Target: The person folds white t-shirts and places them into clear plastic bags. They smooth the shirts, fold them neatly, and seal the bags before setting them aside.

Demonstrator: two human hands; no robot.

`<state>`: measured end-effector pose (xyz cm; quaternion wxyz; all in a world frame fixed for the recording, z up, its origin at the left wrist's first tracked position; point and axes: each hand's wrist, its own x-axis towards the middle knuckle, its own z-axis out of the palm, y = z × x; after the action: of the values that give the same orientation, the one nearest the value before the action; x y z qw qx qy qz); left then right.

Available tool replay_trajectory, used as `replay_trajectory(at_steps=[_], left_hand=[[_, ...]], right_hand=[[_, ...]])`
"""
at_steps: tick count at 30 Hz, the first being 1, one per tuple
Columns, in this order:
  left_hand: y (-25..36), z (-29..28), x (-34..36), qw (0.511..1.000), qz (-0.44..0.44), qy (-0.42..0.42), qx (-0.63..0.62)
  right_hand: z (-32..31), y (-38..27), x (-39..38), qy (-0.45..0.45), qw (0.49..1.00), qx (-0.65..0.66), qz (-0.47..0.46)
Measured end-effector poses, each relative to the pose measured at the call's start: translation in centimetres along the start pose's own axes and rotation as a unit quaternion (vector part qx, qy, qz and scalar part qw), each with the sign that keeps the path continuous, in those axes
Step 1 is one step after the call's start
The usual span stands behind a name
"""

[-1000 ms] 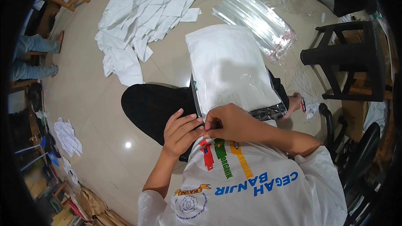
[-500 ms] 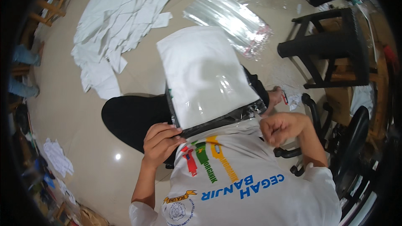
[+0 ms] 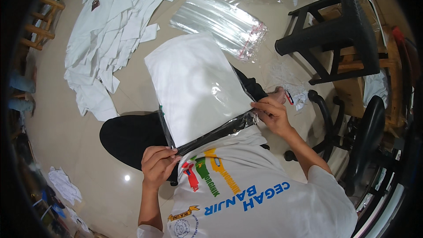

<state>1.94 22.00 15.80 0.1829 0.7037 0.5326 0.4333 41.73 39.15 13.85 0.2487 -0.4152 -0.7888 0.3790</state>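
Note:
A folded white garment (image 3: 198, 79) lies inside a clear plastic bag (image 3: 211, 137) across my lap. The bag's near end, a transparent strip over my dark trousers, reaches past the cloth toward my shirt. My left hand (image 3: 157, 164) pinches the near left corner of the bag between thumb and fingers. At the near right corner, my right hand (image 3: 272, 113) grips the bag's edge with its fingertips.
White garments (image 3: 110, 31) lie piled on the tiled floor at the far left. A stack of clear plastic bags (image 3: 220, 22) lies beyond my lap. To the right stand a black plastic stool (image 3: 330, 37) and a black wheeled chair (image 3: 365, 145). Crumpled white cloth (image 3: 64, 184) lies at the left.
My right hand has moved from above my shirt, fingers curled, to the bag's near right corner and taken hold of it. The left hand keeps its corner. The whole view has shifted.

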Motion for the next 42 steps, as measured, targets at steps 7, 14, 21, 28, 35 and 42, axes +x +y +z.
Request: replay_trajectory(at_steps=[7, 14, 21, 28, 35, 42], left_hand=[[-0.1, -0.1, -0.3, 0.999, -0.036, 0.011, -0.004], [0.6, 0.9, -0.8, 0.958, -0.24, 0.062, -0.142], [1.6, 1.3, -0.2, 0.866, -0.402, 0.119, -0.274], [1.5, 1.8, 0.5, 0.805, -0.462, 0.16, -0.336], [1.1, 2.6, 0.4, 0.757, -0.5, 0.191, -0.374], [0.2, 4.3, 0.1, 0.714, -0.562, 0.214, -0.357]], right_hand=[[-2.1, -1.3, 0.7, -0.034, 0.991, 0.085, 0.094], [-2.7, -2.0, 2.1, -0.056, 0.968, 0.159, 0.186], [-2.5, -2.8, 3.0, -0.077, 0.958, 0.151, 0.231], [-1.8, -3.0, 3.0, -0.057, 0.916, 0.228, 0.326], [-1.3, -3.2, 3.4, -0.031, 0.891, 0.254, 0.376], [-0.2, -1.8, 3.7, 0.012, 0.754, 0.451, 0.478]])
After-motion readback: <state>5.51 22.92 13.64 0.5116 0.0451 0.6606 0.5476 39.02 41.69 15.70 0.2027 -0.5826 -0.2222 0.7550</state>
